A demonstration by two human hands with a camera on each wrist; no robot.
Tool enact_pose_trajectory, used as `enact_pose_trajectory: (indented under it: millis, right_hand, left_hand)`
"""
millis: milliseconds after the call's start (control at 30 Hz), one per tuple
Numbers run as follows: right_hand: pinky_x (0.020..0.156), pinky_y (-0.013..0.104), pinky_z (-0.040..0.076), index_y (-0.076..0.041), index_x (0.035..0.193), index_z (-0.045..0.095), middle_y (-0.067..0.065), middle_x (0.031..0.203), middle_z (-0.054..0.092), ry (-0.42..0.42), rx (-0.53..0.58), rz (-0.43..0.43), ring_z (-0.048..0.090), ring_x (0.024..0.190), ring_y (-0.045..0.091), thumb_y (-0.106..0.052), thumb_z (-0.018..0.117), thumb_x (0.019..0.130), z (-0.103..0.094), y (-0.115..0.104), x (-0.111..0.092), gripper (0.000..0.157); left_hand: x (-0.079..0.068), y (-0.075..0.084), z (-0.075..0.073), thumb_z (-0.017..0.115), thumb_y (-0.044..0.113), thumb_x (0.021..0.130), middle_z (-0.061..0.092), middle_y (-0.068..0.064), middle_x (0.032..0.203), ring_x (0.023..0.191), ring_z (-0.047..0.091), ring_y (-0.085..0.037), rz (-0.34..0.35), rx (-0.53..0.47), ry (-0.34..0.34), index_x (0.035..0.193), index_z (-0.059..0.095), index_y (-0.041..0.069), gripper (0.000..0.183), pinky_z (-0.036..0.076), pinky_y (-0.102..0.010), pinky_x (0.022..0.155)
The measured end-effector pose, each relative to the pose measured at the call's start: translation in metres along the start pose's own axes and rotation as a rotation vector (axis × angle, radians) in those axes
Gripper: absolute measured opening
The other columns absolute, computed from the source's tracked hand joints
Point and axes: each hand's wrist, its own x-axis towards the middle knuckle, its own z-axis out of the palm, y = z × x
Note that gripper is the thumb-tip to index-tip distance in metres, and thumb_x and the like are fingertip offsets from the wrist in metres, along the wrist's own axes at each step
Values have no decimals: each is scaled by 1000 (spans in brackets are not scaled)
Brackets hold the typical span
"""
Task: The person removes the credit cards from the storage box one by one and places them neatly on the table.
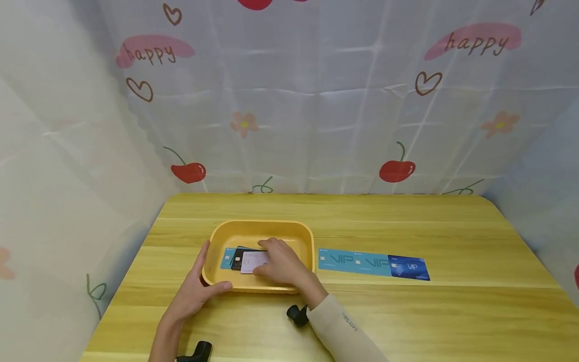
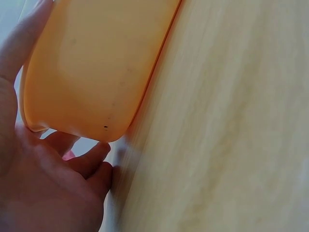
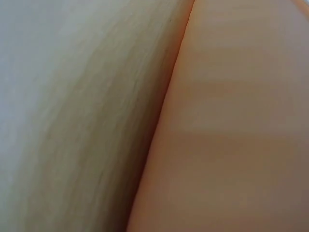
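A yellow plastic tray point(image 1: 260, 227) stands on the wooden table with several cards inside. My left hand point(image 1: 190, 296) holds the tray's left end, thumb along the near rim and fingers round the outer side; the left wrist view shows that hand point(image 2: 53, 179) against the tray wall point(image 2: 101, 72). Over the tray, my right hand point(image 1: 286, 264) pinches a white card point(image 1: 253, 262) by its right part. Under that card lie a black card point(image 1: 236, 261) and a light blue card point(image 1: 225, 259). Only the tray's side point(image 3: 231, 145) shows in the right wrist view, its hand hidden.
To the right of the tray, two light blue VIP cards point(image 1: 336, 260) and a dark blue VIP card point(image 1: 410, 268) lie in a row on the table point(image 1: 475, 301). A patterned curtain point(image 1: 312, 141) hangs behind the far edge.
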Motion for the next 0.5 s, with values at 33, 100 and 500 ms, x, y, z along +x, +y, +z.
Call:
enact_pose_trajectory:
  millis: [33, 100, 500]
  right_hand:
    - [101, 38, 41, 2, 134, 58, 13, 126, 60, 0, -12, 6, 54, 115, 26, -23, 80, 81, 1, 0, 0, 62]
    - [101, 37, 41, 3, 133, 59, 14, 125, 61, -9, -37, 16, 54, 114, 27, -22, 79, 80, 1, 0, 0, 62]
    - [93, 32, 43, -1, 129, 62, 7, 118, 58, -43, -180, 55, 51, 106, 22, -28, 84, 76, 5, -3, 2, 63]
  left_hand:
    - [0, 0, 0, 80, 12, 84, 6, -15, 162, 134, 37, -34, 0, 2, 1, 160, -2, 21, 112, 39, -17, 94]
    - [0, 0, 0, 80, 13, 84, 6, -14, 162, 135, 35, -34, -1, 10, 2, 160, -2, 21, 112, 38, -15, 95]
    - [0, 1, -1, 80, 13, 84, 7, -15, 162, 136, 34, -33, -7, 13, 2, 160, -3, 20, 112, 36, -14, 95]
